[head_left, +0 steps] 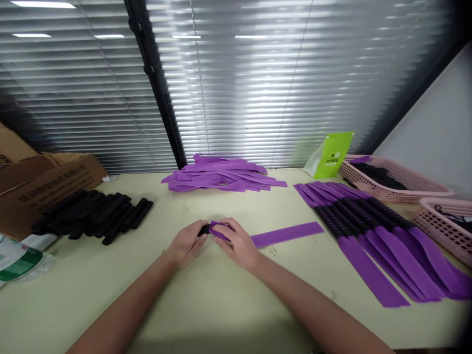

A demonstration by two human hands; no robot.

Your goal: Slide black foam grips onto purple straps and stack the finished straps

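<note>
One strip [287, 235] in right hand [239, 243], Chinese-lettered pouch [334, 156]

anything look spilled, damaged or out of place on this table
Little stands out: dark smudges mark the pale tabletop beside the held purple strip, and a purple piece sits in the far pink basket of black items. No spill or damage shows.
</note>
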